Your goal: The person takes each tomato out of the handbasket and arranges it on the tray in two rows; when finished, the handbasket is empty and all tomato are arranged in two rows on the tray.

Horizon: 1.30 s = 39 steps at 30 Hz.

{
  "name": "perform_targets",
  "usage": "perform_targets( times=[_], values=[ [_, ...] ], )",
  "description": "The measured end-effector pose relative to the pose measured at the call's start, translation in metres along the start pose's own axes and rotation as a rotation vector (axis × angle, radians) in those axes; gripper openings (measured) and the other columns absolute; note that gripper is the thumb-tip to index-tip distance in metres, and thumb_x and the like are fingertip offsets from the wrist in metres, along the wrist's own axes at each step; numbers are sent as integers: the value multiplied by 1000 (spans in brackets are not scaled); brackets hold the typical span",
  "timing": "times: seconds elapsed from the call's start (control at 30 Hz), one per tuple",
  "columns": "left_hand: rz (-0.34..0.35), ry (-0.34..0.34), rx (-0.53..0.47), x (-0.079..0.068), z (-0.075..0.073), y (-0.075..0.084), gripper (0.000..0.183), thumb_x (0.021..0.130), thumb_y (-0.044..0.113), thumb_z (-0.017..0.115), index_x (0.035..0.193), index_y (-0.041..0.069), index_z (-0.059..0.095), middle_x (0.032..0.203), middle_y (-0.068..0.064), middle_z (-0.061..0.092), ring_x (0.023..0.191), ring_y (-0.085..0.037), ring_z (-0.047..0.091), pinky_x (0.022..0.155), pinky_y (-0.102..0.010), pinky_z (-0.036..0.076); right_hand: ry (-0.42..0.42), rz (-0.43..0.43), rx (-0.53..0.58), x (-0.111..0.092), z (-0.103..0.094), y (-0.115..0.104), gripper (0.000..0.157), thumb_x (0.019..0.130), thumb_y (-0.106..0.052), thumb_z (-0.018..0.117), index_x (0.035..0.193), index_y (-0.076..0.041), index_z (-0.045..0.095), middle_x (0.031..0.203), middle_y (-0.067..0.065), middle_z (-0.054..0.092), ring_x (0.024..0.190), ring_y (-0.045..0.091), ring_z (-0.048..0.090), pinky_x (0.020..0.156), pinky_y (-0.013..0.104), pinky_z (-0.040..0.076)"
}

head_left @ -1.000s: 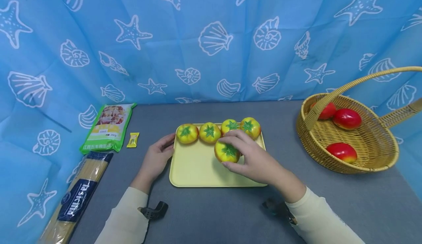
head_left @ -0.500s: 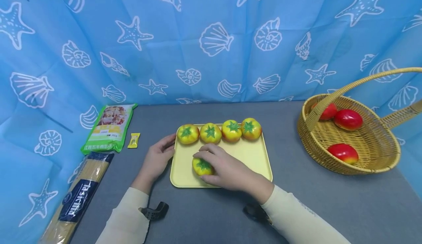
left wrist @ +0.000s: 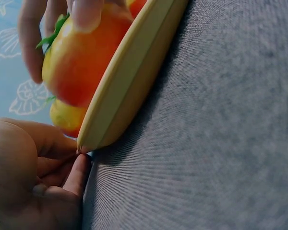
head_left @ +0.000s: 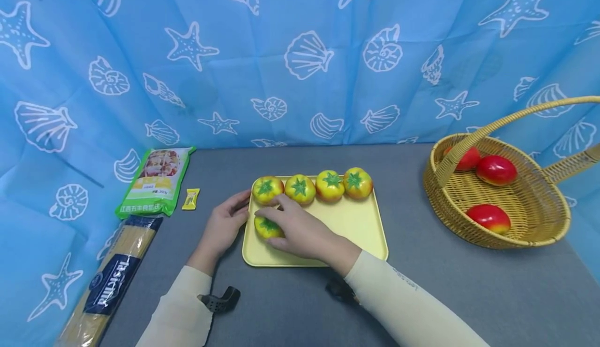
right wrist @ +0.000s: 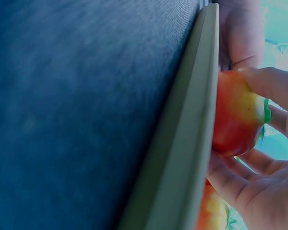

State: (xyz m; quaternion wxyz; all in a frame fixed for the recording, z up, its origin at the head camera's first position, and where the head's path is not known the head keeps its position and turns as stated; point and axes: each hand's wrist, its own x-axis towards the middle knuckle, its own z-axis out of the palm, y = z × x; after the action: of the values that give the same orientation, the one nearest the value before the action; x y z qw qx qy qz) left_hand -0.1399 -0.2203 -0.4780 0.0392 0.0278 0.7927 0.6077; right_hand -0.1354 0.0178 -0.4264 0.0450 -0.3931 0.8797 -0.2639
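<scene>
A pale yellow tray [head_left: 358, 235] lies on the grey tabletop. Along its far edge several yellow-red tomatoes [head_left: 300, 189] with green leafy tops stand in a row. My right hand [head_left: 302, 230] holds another tomato [head_left: 267, 227] at the tray's left side, in front of the leftmost one of the row. In the right wrist view, thumb and fingers curve round this tomato [right wrist: 236, 115], low over the tray. At the tray's left edge is my left hand [head_left: 224, 228]; the left wrist view shows its thumb and finger pinching the tray's corner rim [left wrist: 98, 129].
A wicker basket [head_left: 497, 240] with a tall handle stands at the right, with several red fruits [head_left: 496, 170] in it. On the left lie a green food packet [head_left: 157, 180], a small yellow sachet [head_left: 190, 199] and a long pack of pasta [head_left: 110, 279]. A blue curtain hangs behind.
My right hand has carried the tomato leftward across the tray, from below the right part of the row to the left side. The left hand has stayed at the tray's edge.
</scene>
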Motion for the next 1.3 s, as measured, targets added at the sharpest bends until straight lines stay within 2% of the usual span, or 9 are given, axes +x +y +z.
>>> perform_targets(
  times=[0.23, 0.63, 0.87, 1.1, 1.3],
  values=[
    [-6, -1, 2, 0, 0, 2, 52, 110, 1, 57, 161, -1, 50, 160, -19, 53, 142, -33, 56, 112, -33, 52, 30, 26, -23, 6, 1, 2, 58, 98, -22, 86, 152, -15, 64, 141, 10, 58, 126, 25, 57, 108, 39, 53],
    [-11, 2, 8, -1, 0, 3, 52, 110, 1, 57, 162, 0, 50, 160, -18, 52, 142, -32, 56, 113, -34, 52, 56, 4, -27, 6, -3, 3, 55, 97, -16, 87, 148, -15, 67, 140, 12, 59, 126, 30, 59, 109, 45, 53],
    [-12, 11, 10, -1, 1, 4, 52, 110, 0, 58, 161, -1, 50, 160, -19, 53, 142, -33, 56, 112, -34, 52, 60, 50, 5, 2, -4, 7, 57, 97, -18, 87, 150, -17, 66, 145, 9, 57, 132, 27, 56, 112, 43, 51],
    [-11, 17, 16, -1, 2, 4, 51, 109, -1, 58, 160, -2, 52, 158, -19, 54, 141, -32, 57, 113, -34, 51, 120, 63, 160, -11, -18, 11, 65, 95, -25, 89, 152, -10, 61, 145, 8, 59, 133, 23, 55, 113, 41, 50],
    [-14, 20, 16, 0, 2, 3, 52, 109, -1, 58, 160, -2, 51, 159, -20, 53, 142, -33, 56, 114, -35, 51, 158, 65, 359, -26, -34, 15, 66, 98, -28, 86, 154, -7, 59, 149, 9, 58, 135, 29, 57, 107, 47, 56]
  ],
)
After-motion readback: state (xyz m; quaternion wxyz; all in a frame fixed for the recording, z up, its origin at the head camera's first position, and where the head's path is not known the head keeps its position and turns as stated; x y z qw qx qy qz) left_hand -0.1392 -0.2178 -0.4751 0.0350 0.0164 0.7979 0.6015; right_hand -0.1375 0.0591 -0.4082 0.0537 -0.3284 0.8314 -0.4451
